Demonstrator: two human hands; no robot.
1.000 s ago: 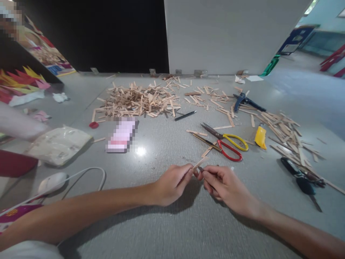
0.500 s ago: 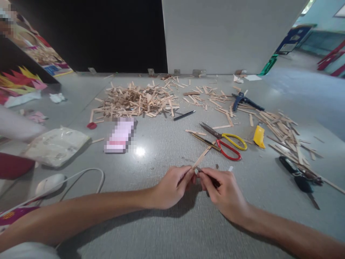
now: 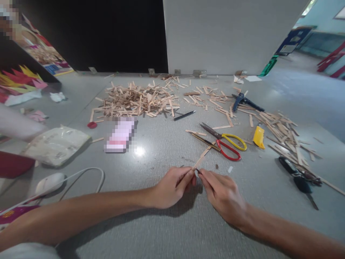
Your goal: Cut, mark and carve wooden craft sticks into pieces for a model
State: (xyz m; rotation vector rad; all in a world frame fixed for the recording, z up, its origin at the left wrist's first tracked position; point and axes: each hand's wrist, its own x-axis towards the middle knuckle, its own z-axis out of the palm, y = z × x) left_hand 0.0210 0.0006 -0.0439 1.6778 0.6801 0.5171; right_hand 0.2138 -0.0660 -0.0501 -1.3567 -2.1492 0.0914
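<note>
My left hand [image 3: 174,187] is closed, thumb and fingers pinching the near end of a wooden craft stick [image 3: 199,162]. The stick slants up and away toward the scissors [image 3: 228,145], which lie spread with one yellow and one red handle. Close beside the pinch, my right hand [image 3: 223,192] is closed on a thin dark-tipped tool [image 3: 198,171]. Its tip points at the stick's held end; most of the tool is hidden in the fingers, so I cannot tell its exact kind. A small whitish scrap [image 3: 230,169] lies beyond the right hand.
A heap of craft sticks [image 3: 140,100] lies at the back. Also on the table are a black pen [image 3: 184,115], blurred pink phone [image 3: 120,135], yellow cutter [image 3: 259,137], dark-blue pliers-like tool [image 3: 242,100], keys [image 3: 300,178], white mouse [image 3: 50,184] and plastic packet [image 3: 58,145].
My right hand has turned slightly and its fingers have closed up around the dark tool, less of which shows. My left hand and the stick stay almost in place.
</note>
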